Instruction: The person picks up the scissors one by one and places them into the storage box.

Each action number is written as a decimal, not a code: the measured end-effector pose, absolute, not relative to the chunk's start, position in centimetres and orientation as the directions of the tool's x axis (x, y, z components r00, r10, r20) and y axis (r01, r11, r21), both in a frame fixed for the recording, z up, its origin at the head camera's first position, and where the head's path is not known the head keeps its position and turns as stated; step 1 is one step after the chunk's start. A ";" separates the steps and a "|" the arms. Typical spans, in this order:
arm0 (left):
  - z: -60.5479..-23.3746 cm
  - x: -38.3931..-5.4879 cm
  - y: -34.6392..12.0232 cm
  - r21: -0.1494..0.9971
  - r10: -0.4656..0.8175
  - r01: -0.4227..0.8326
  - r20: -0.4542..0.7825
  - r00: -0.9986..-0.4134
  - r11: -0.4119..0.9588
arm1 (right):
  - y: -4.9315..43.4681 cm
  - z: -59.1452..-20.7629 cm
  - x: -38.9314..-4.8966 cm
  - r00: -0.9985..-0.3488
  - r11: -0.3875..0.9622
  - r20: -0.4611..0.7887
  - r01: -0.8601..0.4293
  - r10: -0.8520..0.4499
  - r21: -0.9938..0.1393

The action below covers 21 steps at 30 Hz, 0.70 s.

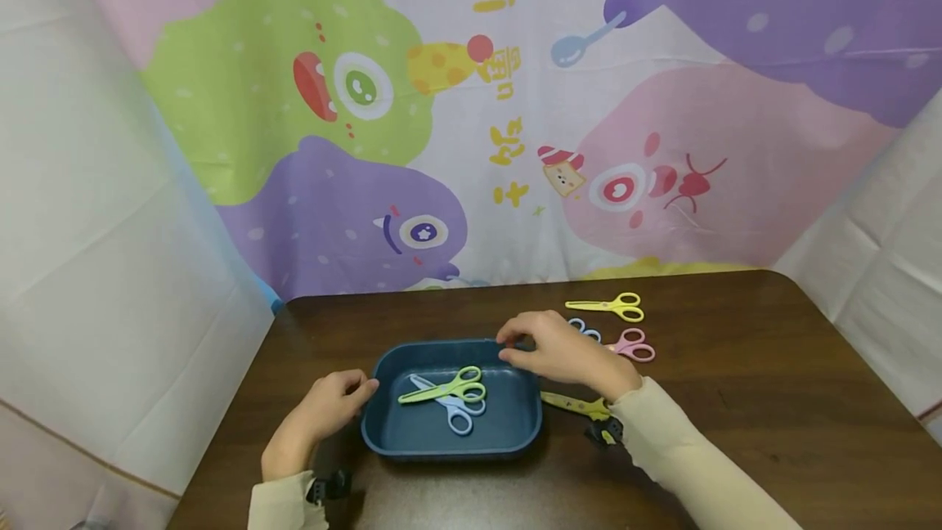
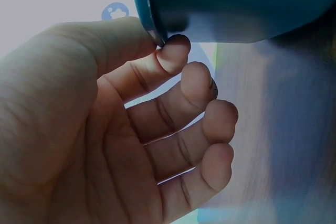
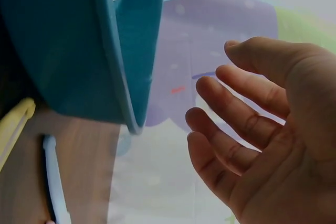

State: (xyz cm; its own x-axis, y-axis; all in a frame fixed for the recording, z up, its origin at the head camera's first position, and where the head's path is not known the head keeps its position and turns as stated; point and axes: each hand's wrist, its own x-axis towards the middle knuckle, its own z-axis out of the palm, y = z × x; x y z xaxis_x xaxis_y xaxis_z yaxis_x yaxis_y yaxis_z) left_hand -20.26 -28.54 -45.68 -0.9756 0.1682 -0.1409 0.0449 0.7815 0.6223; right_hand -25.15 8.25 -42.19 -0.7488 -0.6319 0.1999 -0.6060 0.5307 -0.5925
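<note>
A dark blue tray [image 1: 508, 432] sits on the table with green scissors [image 1: 441, 389] lying across light blue scissors [image 1: 459, 419] inside it. My left hand [image 1: 324, 411] is at the tray's left side; in the left wrist view its thumb and index finger pinch the rim, the other fingers loosely bent. Over the far right corner of the tray hovers my right hand [image 1: 555, 348], holding nothing. The right wrist view shows its fingers [image 3: 231, 114] relaxed and apart from the tray wall [image 3: 63, 51].
Right of the tray lie yellow scissors [image 1: 611, 306], pink scissors [image 1: 633, 345] and blue scissors [image 1: 585, 330], the blue ones partly hidden by my right hand. Yellow-green scissors [image 1: 574, 404] lie below my right wrist. A printed curtain [image 1: 500, 244] hangs behind the brown table [image 1: 773, 399].
</note>
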 end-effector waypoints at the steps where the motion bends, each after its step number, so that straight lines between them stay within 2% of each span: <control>1: -45.7 -20.3 -28.5 0.622 0.169 0.045 -0.142 -0.975 0.782 | 8.5 -42.1 -25.1 -0.754 0.533 0.197 -0.599 -0.626 -0.598; 7: -45.7 -20.3 -28.5 0.621 0.175 0.051 -0.140 -0.975 0.782 | 10.0 -41.9 -25.0 -0.784 0.570 0.194 -0.574 -0.590 -0.587; 21: -45.8 -20.3 -28.7 0.634 0.180 0.047 -0.148 -0.973 0.772 | 11.9 -41.8 -24.8 -0.804 0.603 0.262 -0.579 -0.534 -0.549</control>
State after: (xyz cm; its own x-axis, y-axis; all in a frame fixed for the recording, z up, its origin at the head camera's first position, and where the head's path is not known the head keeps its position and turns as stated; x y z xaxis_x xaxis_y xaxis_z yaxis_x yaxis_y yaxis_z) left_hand -20.31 -28.66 -45.78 -0.9726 0.1798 -0.1476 0.0465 0.7721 0.6338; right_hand -24.83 11.90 -41.76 -0.8041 -0.5339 0.2615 -0.5790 0.6032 -0.5486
